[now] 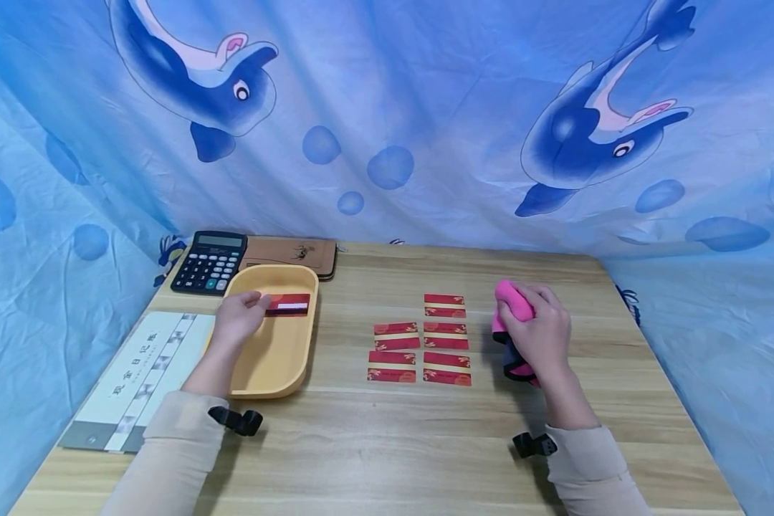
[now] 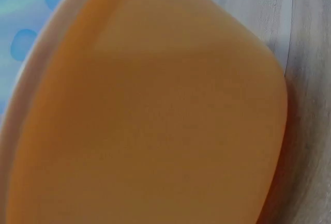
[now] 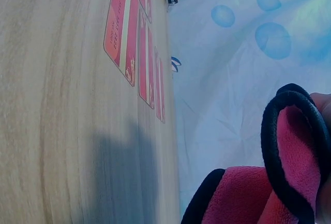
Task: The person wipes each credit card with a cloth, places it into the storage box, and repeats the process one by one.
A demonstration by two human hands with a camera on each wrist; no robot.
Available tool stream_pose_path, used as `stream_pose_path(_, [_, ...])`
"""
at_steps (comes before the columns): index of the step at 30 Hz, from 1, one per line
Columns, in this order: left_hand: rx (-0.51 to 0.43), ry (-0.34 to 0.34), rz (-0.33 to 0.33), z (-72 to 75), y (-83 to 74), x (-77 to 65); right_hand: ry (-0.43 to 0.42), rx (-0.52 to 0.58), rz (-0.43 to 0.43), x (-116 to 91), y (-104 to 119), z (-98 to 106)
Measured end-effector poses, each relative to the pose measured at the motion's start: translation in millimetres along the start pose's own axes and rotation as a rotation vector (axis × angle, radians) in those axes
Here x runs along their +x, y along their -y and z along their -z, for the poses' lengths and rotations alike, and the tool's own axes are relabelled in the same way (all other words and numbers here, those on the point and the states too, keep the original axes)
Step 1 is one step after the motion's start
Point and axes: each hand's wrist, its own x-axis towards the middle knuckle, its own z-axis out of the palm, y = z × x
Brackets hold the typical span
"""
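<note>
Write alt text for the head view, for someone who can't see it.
A person's left hand holds a red card at a yellow tray; the right hand grips a pink cloth. Five red cards lie on the table between them. Near the tray are a calculator, a flat brown item and a pale book, with a dolphin-print curtain behind.

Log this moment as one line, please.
left hand: pinches red card at yellow tray | right hand: grips pink cloth | table: five other red cards laid flat

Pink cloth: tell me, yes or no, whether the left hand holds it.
No, the right hand grips the pink cloth, while the left hand holds a red card.
</note>
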Motion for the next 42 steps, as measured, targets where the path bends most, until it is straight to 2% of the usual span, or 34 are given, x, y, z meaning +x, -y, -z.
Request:
stream_pose_path(3, [0.027, 0.024, 0.001, 0.4, -6.0, -3.5, 0.000, -0.003, -0.006, -0.2, -1.0, 1.2])
stream_pose_path(6, [0.026, 0.020, -0.059, 0.3, -16.1, -8.5, -0.004, -0.002, -0.010, 0.1, -1.7, 2.4])
stream_pose_path(8, [0.001, -0.015, -0.130, -1.5, -25.3, -12.3, -0.008, 0.000, -0.008, 0.4, -2.1, 2.9])
stream_pose_path(11, [-0.060, -0.076, -0.273, -8.5, -40.5, -16.6, -0.013, 0.004, -0.005, 0.5, -3.0, 3.1])
stream_pose_path(14, [-0.123, -0.095, -0.391, -20.3, -56.4, -20.0, -0.020, 0.003, 0.001, 0.5, -4.5, 3.4])
stream_pose_path(19, [-0.220, -0.012, -0.517, -42.7, -78.1, -25.4, -0.042, 0.010, 0.028, -0.1, -6.0, 4.6])
stream_pose_path(22, [-0.233, 0.052, -0.568, -57.1, -88.5, -28.5, -0.049, 0.012, 0.038, -0.6, -6.3, 5.5])
stream_pose_path(25, [-0.208, 0.110, -0.610, -72.0, -97.8, -31.9, -0.046, 0.006, 0.036, -0.7, -6.4, 6.2])
stream_pose_path(32, [-0.127, 0.221, -0.612, -109.6, -106.2, -32.0, -0.048, 0.014, 0.027, -1.3, -6.1, 6.4])
stream_pose_path(37, [-0.114, 0.262, -0.614, -134.4, -105.5, -31.2, -0.050, 0.012, 0.030, -2.1, -7.0, 6.5])
stream_pose_path(42, [-0.121, 0.273, -0.629, -154.0, -106.5, -35.0, -0.048, 0.009, 0.021, -2.9, -8.1, 7.6])
